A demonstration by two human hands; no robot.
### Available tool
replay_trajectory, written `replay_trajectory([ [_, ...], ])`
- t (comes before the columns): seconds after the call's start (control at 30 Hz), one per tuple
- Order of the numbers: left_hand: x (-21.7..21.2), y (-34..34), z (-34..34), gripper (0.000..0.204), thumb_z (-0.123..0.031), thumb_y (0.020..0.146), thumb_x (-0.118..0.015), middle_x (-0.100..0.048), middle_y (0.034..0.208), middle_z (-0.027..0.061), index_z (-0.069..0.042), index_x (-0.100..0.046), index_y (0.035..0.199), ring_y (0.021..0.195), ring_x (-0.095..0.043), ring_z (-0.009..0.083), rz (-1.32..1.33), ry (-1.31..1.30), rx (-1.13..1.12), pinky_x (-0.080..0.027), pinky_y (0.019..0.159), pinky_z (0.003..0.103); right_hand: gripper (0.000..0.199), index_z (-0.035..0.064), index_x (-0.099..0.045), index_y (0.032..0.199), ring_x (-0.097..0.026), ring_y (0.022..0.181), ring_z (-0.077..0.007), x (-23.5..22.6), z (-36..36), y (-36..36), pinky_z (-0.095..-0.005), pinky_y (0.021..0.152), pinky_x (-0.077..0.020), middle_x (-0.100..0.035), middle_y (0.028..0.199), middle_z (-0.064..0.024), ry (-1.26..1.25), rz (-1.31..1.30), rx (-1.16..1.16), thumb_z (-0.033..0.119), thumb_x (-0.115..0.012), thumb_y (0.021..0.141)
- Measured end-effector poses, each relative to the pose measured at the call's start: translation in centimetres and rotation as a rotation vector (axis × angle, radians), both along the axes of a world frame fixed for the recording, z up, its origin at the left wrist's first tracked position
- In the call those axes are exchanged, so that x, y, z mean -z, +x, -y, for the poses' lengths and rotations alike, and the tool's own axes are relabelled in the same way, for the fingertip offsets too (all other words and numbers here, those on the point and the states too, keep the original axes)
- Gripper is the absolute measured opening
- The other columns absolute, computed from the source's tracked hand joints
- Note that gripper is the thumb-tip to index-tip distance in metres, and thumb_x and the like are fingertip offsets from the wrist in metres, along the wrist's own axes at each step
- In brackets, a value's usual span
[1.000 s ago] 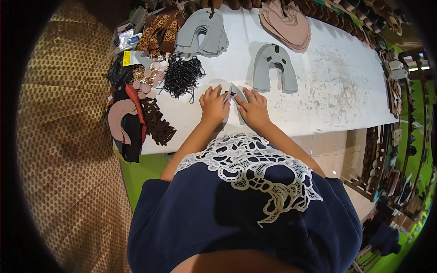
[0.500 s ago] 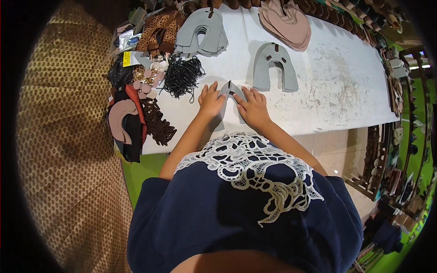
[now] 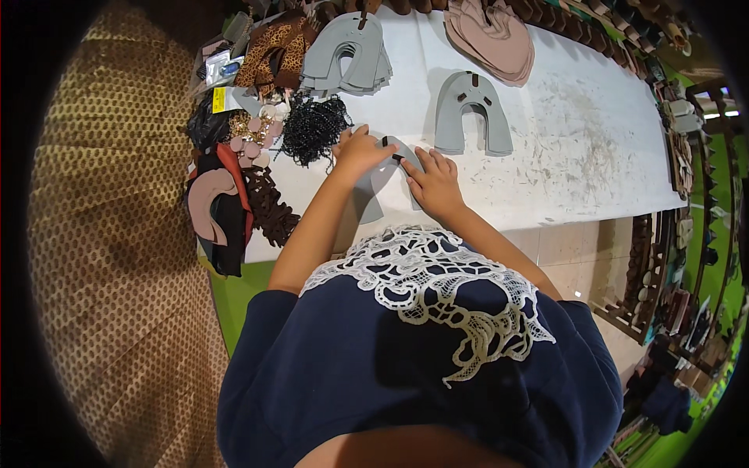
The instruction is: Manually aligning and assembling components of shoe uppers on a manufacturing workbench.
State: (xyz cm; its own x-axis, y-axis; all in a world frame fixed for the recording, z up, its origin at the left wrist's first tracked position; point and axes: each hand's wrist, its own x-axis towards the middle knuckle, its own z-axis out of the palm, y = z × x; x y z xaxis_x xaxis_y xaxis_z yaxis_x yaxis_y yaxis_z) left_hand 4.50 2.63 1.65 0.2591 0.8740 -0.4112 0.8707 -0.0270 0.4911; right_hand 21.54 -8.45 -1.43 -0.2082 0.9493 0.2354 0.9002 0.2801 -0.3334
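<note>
A grey U-shaped shoe-upper piece [image 3: 370, 204] lies on the white table in front of me, with small dark brown strips at its curved top. My left hand [image 3: 360, 158] rests over its left side, fingers spread and thumb stretched to the dark strips. On the right side lies my right hand [image 3: 435, 184], fingers apart, its index fingertip touching a dark strip [image 3: 398, 157]. Both hands cover parts of the piece. Farther right sits a similar grey piece [image 3: 450, 117], or a small stack of them, bearing several brown strips.
Beyond my left hand are black beaded strands [image 3: 312, 129], a stack of grey U pieces [image 3: 324, 58] and leopard-print pieces [image 3: 269, 54]. Dark brown strips [image 3: 271, 209] and a pink curved piece [image 3: 201, 204] lie at left. Pink pieces [image 3: 499, 47] are stacked at the back.
My left hand has moved slightly up and left, its thumb now reaching across toward the strips. The grey piece's left side has shifted left; my right hand has barely moved.
</note>
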Motion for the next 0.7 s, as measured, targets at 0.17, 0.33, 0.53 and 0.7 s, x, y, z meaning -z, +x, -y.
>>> replay_trajectory([
  [0.17, 0.2, 1.5, 0.0, 0.05, -0.046, 0.07, -0.063, -0.028, 0.146, 0.0124, -0.011, -0.067, 0.106, 0.136, -0.012, 0.0413, -0.269, 0.074, 0.116, -0.012, 0.101, 0.066, 0.038, 0.0228, -0.054, 0.123, -0.035, 0.124, -0.0305, 0.3, 0.1, 0.0, -0.0478, 0.1, -0.0252, -0.041, 0.134, -0.0092, -0.037, 0.0, 0.006, 0.027, -0.052, 0.086],
  [0.33, 0.8, 1.6, -0.4, 0.044, -0.037, 0.074, -0.056, -0.021, 0.149, 0.0128, -0.009, -0.067, 0.106, 0.138, -0.003, 0.0419, -0.244, 0.045, 0.091, -0.005, 0.101, 0.068, 0.037, 0.021, -0.056, 0.121, -0.038, 0.121, -0.0331, 0.3, -0.1, 0.0, -0.0476, 0.097, -0.0278, -0.044, 0.131, -0.0107, 0.016, -0.016, -0.002, 0.025, -0.054, 0.084],
  [0.53, 0.6, 1.8, -0.4, 0.042, -0.033, 0.077, -0.054, -0.016, 0.151, 0.0132, -0.007, -0.065, 0.109, 0.137, 0.003, 0.0432, -0.317, 0.01, 0.158, -0.004, 0.1, 0.069, 0.038, 0.0213, -0.056, 0.122, -0.038, 0.12, -0.033, 0.3, -0.1, 0.1, -0.0476, 0.096, -0.0281, -0.043, 0.131, -0.0105, 0.012, -0.008, -0.004, 0.025, -0.053, 0.084],
  [0.7, 0.9, 1.7, -0.5, 0.04, -0.036, 0.081, -0.056, -0.015, 0.15, 0.0133, -0.007, -0.065, 0.107, 0.137, 0.002, 0.0444, -0.291, 0.012, 0.145, -0.005, 0.099, 0.071, 0.038, 0.0219, -0.055, 0.122, -0.037, 0.121, -0.0329, 0.2, -0.1, 0.1, -0.0477, 0.096, -0.0281, -0.043, 0.132, -0.0106, 0.017, -0.006, -0.012, 0.025, -0.053, 0.084],
])
